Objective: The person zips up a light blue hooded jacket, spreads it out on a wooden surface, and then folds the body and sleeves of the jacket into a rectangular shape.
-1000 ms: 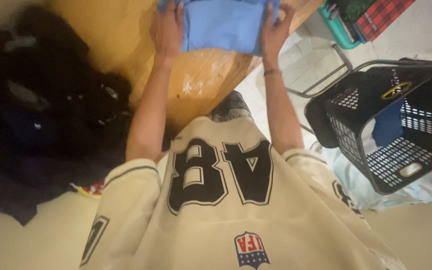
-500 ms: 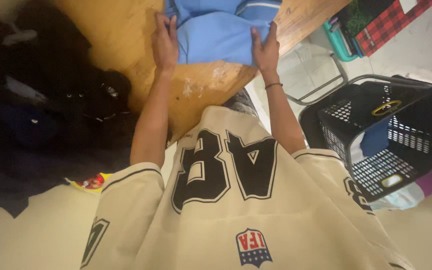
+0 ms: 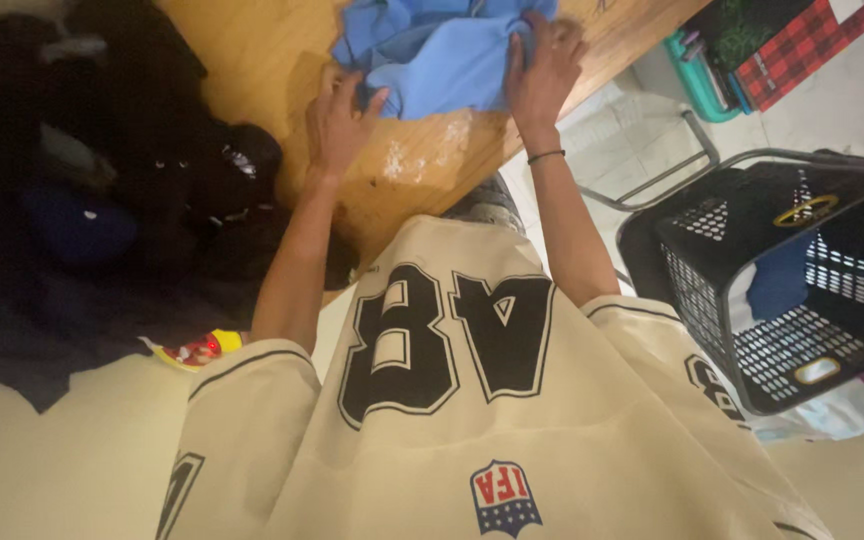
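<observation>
Right hand (image 3: 542,70) closed on the edge of a light blue garment (image 3: 442,50), fingers bunching the cloth. Left hand (image 3: 337,115) open, fingers spread, fingertips touching the garment's near corner, palm over the wooden table (image 3: 422,165). Garment lies crumpled on the table's far part. Dark clothes pile (image 3: 82,180) to the left. Black laundry basket (image 3: 792,280) to the right, tilted, blue cloth inside.

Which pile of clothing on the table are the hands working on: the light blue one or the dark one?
The light blue garment at the table's far edge: both the left hand and right hand are on it. The dark pile lies untouched to the left.
</observation>
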